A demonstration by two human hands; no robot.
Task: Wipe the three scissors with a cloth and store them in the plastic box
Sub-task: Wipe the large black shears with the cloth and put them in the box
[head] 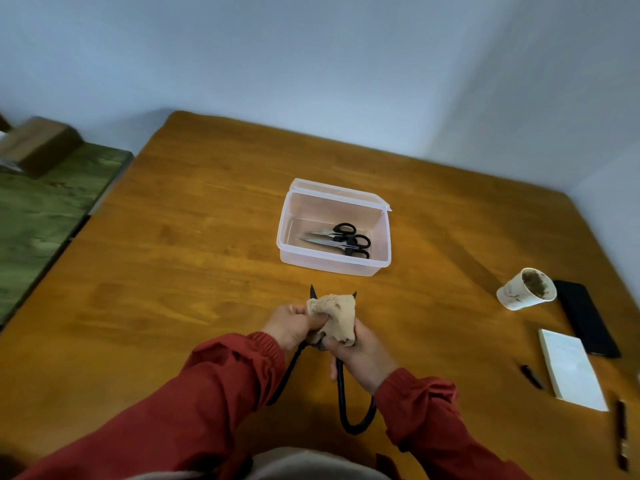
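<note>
Wiping pair 3 of 3; 2 pairs lie in the box.

Near the middle of the table's (207, 209) near edge, the left hand (289, 327) curls its fingers round a bunched beige cloth (337, 315). The right hand (360, 351) grips the cloth's lower end and one handle shaft of the large black shears (343, 393). The shears' blades stand apart under the cloth, both tips pointing at the far edge. The open plastic box (332, 263) sits straight ahead of the tips, near the table's centre, holding 2 small scissors (337, 239) laid left-to-right. The shears' long axis runs near-to-far, across the box's long side, so storing them probably requires closing and turning them. Both hands are about equally near the box.
</note>
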